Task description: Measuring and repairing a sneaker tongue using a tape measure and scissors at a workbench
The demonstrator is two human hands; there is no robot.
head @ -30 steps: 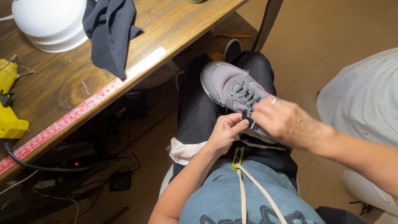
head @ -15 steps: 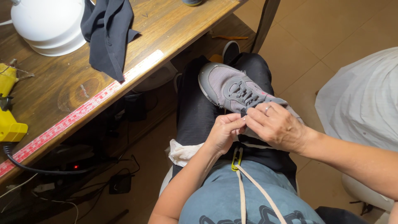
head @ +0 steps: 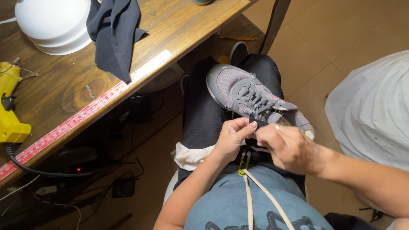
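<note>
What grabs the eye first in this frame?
The grey sneaker lying on the person's lap at centre, with the left hand and right hand pinching at its tongue end. Next, the wooden workbench upper left, carrying a white bowl-shaped object, a dark cloth and a yellow tool at its left edge.

bare forearms, blue-grey shirt (head: 221, 204) (dark print), black trousers (head: 204, 115), cream lanyard (head: 255, 196)

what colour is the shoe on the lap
Grey, with darker grey laces; the shoe shows best in the head view, the only view.
</note>
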